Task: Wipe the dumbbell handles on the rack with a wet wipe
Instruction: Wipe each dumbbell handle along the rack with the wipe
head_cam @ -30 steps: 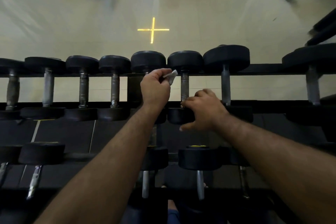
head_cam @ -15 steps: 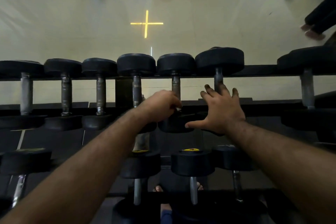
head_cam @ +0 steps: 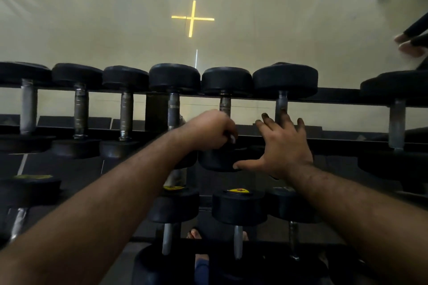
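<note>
Upper tier of rack [head_cam: 342, 97]: row of dumbbells, each lying with long axis running away from the viewer, far head on the back rail, near head on the front rail. Handles are bare grey metal, knurled in bands; heads are round, black, matte.

Dumbbell being worked [head_cam: 225, 81]: fifth from left on the upper tier. Its handle [head_cam: 224, 105] shows only at the far end, just below the far head; the rest is covered by the left hand [head_cam: 208, 129]. Left hand fingers are curled round that handle, knuckles up. A small white scrap shows at the fingertips, likely the wet wipe [head_cam: 232, 138]; too little visible to describe further.

Right hand [head_cam: 283, 146]: fingers spread and straight, holding nothing. Thumb [head_cam: 245, 165] lies against the near head of the same dumbbell. Fingertips reach up beside the handle of the next dumbbell to the right [head_cam: 284, 80]; contact cannot be told.

Lower tier: more dumbbells, same orientation, two with yellow labels on the head tops [head_cam: 238, 190].

Room: pale, glossy floor [head_cam: 92, 18] beyond the rack, with a yellow cross mark [head_cam: 192, 18] on it. Dark mat sections under the rack at left. Other equipment at upper right edge, blurred. Another person's bare feet [head_cam: 410, 46] at the right edge.
</note>
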`<state>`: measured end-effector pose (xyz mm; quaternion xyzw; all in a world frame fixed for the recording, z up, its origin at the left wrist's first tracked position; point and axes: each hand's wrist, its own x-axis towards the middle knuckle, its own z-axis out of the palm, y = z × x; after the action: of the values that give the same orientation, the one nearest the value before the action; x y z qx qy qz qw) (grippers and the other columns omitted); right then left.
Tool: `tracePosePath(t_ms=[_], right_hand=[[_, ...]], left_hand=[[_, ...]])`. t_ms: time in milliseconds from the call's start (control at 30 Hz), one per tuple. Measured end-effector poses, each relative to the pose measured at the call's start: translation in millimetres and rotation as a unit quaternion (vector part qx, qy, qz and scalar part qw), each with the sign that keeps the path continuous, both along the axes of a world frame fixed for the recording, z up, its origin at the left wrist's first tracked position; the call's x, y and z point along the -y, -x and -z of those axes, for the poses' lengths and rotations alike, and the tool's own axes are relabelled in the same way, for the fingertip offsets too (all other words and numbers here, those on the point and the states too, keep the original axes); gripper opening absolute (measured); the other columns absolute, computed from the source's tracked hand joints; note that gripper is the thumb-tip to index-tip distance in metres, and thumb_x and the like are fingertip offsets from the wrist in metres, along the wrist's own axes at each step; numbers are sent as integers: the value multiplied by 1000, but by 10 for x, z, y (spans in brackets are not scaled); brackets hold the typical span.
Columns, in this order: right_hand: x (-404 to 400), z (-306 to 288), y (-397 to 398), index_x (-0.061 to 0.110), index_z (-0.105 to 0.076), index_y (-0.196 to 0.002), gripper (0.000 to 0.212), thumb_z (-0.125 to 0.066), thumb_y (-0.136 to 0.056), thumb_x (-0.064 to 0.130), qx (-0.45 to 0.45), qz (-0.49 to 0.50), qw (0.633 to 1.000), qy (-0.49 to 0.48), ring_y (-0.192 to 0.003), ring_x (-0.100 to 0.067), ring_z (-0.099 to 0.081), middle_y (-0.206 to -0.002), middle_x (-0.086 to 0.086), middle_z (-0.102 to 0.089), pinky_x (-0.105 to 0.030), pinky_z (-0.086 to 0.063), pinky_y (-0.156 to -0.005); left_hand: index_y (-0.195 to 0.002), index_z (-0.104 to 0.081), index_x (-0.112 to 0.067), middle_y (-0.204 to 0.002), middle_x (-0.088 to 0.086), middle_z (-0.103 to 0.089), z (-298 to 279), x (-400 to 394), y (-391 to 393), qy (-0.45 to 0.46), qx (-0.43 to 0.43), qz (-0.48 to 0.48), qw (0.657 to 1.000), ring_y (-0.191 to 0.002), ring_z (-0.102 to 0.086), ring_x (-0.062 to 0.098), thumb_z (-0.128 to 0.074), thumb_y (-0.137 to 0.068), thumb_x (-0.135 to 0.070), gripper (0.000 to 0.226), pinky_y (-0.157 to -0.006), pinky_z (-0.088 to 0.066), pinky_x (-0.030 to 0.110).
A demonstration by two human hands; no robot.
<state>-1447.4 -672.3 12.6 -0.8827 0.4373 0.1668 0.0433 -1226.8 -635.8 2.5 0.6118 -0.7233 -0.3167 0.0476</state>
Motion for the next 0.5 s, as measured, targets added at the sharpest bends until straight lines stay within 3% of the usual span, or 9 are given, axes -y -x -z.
tracePosePath(t_ms=[100, 233, 333, 500], right_hand=[[-1, 7, 11, 22, -45, -161, 146, -27, -51, 118, -9, -4, 1000, -5, -161, -39, -21, -169, -3, -42, -73, -21, -124], [11, 22, 28, 21, -47, -159, 147, -27, -50, 118, -4, -5, 1000, -2, -159, -39, -26, -167, -4, -46, -73, -23, -123], [6, 14, 31, 20, -47, -159, 147, -27, -51, 118, 2, -8, 1000, -6, -160, -38, -24, -167, -3, -45, -73, -21, -123], [3, 24, 43, 18, -48, -158, 147, -26, -53, 118, 10, -14, 1000, -7, -159, -35, -29, -166, -4, -47, -75, -22, -122]], left_hand=[[-112, -79, -27, -101, -10, -75, -65, 178, 252, -3, -26, -81, 996, -92, -67, 9, -67, -96, -17, 22, -79, -54, 27], [-116, -78, -32, -99, -9, -73, -14, 193, 417, -130, 31, 46, 990, -91, -69, 15, -69, -94, -17, 28, -78, -57, 30], [-107, -80, -38, -95, -18, -72, -196, 120, -28, -158, 11, 40, 987, -90, -67, 7, -70, -94, -16, 28, -80, -57, 29], [-106, -81, -27, -98, -9, -75, -121, -125, -299, -96, 33, -134, 986, -90, -68, 12, -71, -94, -16, 19, -83, -58, 32]])
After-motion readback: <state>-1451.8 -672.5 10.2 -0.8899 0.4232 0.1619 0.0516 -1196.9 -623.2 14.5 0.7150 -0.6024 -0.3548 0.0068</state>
